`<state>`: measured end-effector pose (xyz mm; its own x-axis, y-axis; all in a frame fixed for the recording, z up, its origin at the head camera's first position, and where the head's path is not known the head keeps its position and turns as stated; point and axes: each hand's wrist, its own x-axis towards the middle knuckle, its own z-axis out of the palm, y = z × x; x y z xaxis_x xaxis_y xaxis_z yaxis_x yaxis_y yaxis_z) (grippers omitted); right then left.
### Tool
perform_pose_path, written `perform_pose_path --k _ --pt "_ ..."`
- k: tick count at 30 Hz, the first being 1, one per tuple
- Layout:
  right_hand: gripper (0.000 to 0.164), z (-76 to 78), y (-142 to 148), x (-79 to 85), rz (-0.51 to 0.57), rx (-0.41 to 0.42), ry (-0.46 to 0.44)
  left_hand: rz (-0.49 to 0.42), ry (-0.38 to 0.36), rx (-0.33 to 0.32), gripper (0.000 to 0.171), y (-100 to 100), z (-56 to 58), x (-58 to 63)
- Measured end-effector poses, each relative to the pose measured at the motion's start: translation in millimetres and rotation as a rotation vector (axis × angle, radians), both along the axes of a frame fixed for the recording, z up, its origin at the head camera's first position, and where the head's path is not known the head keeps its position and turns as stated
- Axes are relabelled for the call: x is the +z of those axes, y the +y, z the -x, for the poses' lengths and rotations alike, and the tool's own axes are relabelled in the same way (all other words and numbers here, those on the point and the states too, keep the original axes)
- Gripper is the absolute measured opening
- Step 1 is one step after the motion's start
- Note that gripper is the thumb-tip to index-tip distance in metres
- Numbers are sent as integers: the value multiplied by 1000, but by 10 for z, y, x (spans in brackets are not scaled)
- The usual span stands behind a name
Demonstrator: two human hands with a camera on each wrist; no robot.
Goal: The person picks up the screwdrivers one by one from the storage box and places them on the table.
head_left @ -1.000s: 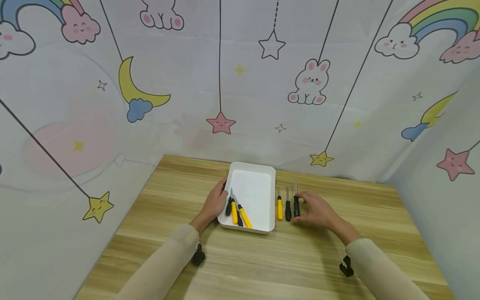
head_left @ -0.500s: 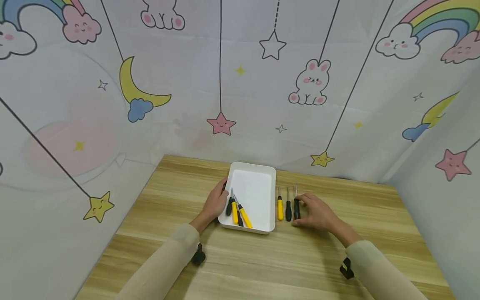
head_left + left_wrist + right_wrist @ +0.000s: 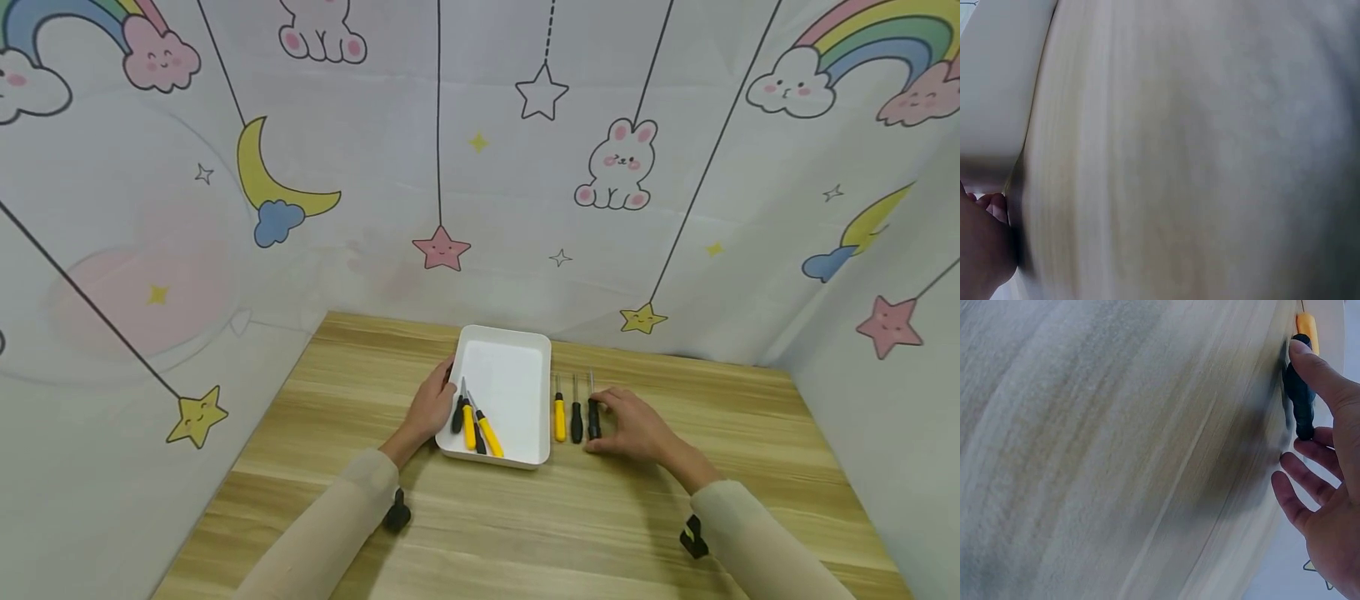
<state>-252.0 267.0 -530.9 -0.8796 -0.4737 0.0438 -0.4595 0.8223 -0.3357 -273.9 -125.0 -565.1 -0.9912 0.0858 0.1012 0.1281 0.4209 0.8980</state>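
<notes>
- Black-handled, metal-shafted screwdriver [image 3: 594, 418]: handle ends pinched between thumb and fingers of right hand [image 3: 636, 426].
- White rectangular tray [image 3: 513, 379]: left side gripped by left hand [image 3: 432, 402], fingers partly hidden.

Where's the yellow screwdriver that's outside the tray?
In the head view, the yellow screwdriver lies on the table just right of the tray. It's leftmost in the row of three, beside the middle black screwdriver.

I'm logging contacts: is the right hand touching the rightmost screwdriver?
Touching: the right wrist view shows the right hand with its thumb on the screwdriver's handle.
</notes>
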Motion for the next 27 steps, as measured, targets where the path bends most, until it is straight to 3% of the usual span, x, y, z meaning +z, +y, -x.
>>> perform_pose_path --k 27 --pt "101 -11 33 19 9 1 -54 11 10 4 58 13 6 -13"
